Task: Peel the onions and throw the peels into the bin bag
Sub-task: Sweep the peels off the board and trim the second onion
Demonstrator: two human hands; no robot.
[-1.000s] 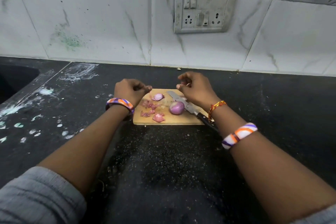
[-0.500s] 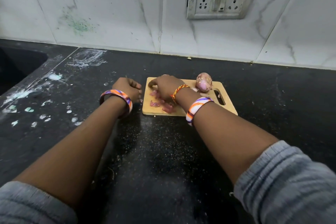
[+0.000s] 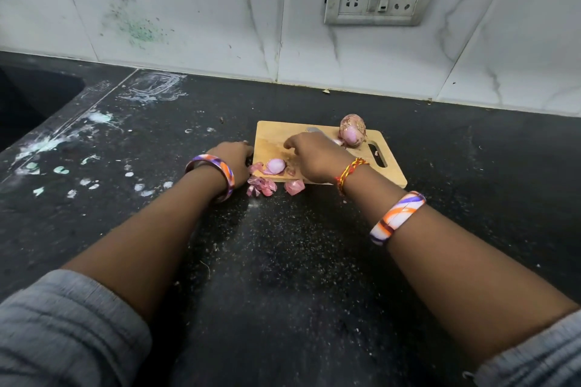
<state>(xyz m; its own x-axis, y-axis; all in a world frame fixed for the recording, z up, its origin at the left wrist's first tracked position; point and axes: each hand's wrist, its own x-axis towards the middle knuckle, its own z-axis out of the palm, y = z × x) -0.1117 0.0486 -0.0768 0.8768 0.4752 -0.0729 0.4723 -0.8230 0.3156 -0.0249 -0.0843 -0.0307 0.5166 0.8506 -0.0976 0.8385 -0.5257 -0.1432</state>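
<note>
A person's right hand [image 3: 314, 157] swept loose peels [image 3: 262, 186] off the chopping board [image 3: 390, 176] toward the cupped left hand [image 3: 234, 160] at the counter [image 3: 283, 261] edge, apparently gathering them for the bin bag; neither hand's grip was discernible; a partly peeled onion [image 3: 352, 132] sat behind.

The knife [image 3: 317, 132] lies mostly hidden — right hand [image 3: 314, 160] covers it.

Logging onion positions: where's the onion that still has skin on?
Head view: the unpeeled onion sits at the far right of the cutting board, next to its handle slot, just beyond the right hand.
</note>
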